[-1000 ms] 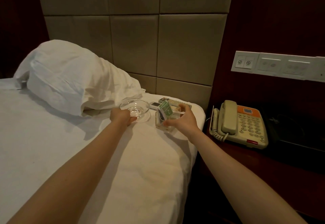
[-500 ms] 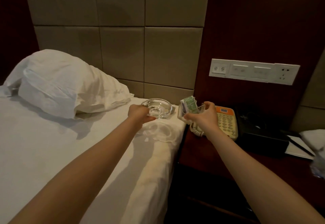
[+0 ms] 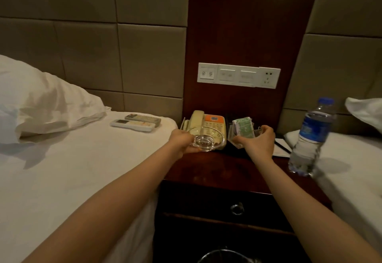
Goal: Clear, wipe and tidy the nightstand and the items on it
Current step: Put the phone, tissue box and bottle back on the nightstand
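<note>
Left grip (image 3: pixel 182 141) clasps the glass ashtray (image 3: pixel 203 143) by its rim, before the telephone (image 3: pixel 208 120). Right grip (image 3: pixel 259 143) holds the clear packet holder (image 3: pixel 244 130) just right of it. Both probably rigid, slippery and breakable.

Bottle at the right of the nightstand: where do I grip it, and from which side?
Grip the bottle round its blue label, coming from the left over the nightstand. It stands upright and its round body is bare on that side; a grip at the narrow cap would likely tip it. The right hand is nearest but holds the packet holder: set that down first.
</note>
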